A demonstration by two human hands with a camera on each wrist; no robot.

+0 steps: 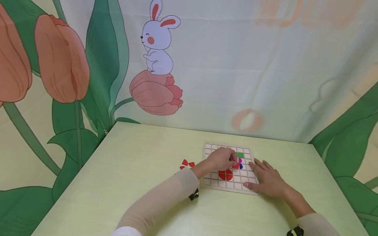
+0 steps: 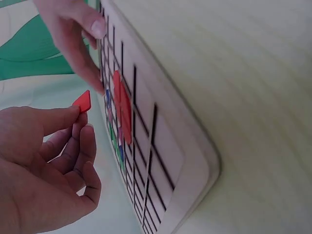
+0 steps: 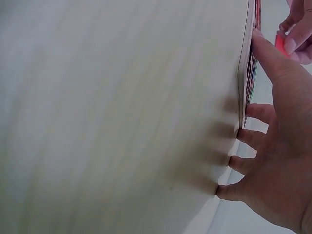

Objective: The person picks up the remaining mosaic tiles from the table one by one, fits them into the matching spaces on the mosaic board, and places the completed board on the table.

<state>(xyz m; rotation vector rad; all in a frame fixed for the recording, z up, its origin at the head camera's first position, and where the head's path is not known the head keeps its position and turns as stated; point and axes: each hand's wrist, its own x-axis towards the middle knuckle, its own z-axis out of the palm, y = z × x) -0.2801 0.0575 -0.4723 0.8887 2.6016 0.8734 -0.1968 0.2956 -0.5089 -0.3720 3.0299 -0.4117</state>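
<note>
A square wooden board [image 1: 212, 183] with a black grid lies on the table. Over it, my left hand [image 1: 220, 159] pinches a small flat red tile [image 2: 84, 101] between thumb and forefinger, raised off the board in the left wrist view. Several quarter-round pieces make a red disc [image 1: 225, 174] on the near part of the board. Toward its right side are a green tile [image 1: 240, 155], a magenta piece [image 1: 240, 160] and a blue piece [image 1: 241, 166]. My right hand [image 1: 269, 178] rests with spread fingers at the board's right edge, its thumb on the near corner area.
Several loose red pieces [image 1: 184, 162] lie on the pale table [image 1: 141, 157] left of the board, partly behind my left forearm. A curtain [image 1: 206, 65] printed with a rabbit and tulips hangs behind the table's far edge.
</note>
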